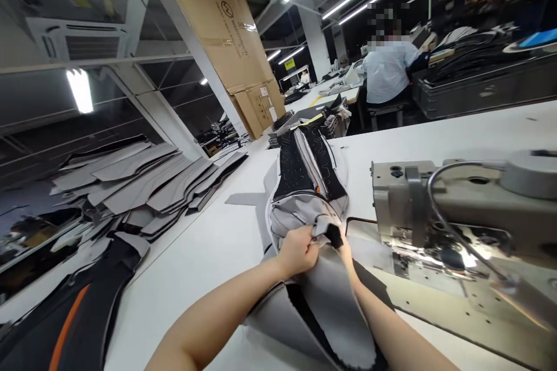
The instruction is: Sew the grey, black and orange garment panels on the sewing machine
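A half-sewn grey and black fabric piece [300, 165], shaped like a bag, stretches across the white table in front of me. It has a zipper [310, 156] running along its black panel. My left hand [299, 250] is closed in a fist around its bunched grey fabric. Just to the right, my right hand [345, 250] grips the same bunch beside a small black flap [334, 236]; its fingers are largely hidden by the cloth. Below both hands, a loose grey panel [335, 301] hangs in a fold between my forearms.
A sewing machine [456, 208] with its lamp lit stands close on the right. Stacked grey panels [143, 179] lie at left, with a black piece with an orange stripe [69, 324] nearer. Behind are a tall cardboard box [221, 29], a dark crate [478, 93] and a seated person [387, 72].
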The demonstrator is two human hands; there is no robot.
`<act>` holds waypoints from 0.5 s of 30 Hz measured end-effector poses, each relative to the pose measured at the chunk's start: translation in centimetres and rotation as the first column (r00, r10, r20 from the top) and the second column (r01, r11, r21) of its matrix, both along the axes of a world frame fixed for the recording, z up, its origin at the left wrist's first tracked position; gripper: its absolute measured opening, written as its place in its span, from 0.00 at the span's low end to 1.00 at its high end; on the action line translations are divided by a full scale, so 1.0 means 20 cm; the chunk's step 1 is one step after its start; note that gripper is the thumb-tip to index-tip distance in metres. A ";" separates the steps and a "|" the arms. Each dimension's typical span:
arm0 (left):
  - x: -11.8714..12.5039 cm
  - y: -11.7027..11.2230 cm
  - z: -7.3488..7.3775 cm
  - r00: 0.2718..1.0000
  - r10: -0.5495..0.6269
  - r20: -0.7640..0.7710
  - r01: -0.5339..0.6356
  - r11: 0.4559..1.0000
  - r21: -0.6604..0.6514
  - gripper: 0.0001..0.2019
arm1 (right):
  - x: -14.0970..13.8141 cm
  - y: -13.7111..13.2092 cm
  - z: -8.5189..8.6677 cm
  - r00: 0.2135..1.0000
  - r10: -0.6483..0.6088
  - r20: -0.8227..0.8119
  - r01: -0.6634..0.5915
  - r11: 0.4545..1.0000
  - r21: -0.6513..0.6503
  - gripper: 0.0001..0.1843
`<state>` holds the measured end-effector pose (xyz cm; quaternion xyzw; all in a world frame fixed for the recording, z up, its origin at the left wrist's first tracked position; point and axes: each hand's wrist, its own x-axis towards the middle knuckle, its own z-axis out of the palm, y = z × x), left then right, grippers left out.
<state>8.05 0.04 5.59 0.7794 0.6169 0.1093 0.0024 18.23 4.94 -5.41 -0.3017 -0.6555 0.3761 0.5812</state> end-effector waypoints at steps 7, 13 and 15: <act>-0.22 -0.06 0.12 0.990 -0.142 -0.023 0.136 0.975 -0.175 0.08 | 0.04 0.00 0.08 0.992 -0.086 -0.096 0.084 0.996 -0.022 0.19; -0.17 0.06 0.36 0.932 -0.335 -0.140 0.244 0.864 -0.441 0.09 | 0.12 0.01 0.18 0.996 -0.057 -0.070 0.059 0.998 0.031 0.12; -0.14 0.08 0.47 0.916 -0.342 -0.210 0.175 0.812 -0.557 0.09 | 0.13 0.03 0.17 0.996 -0.054 -0.070 0.054 0.999 -0.008 0.13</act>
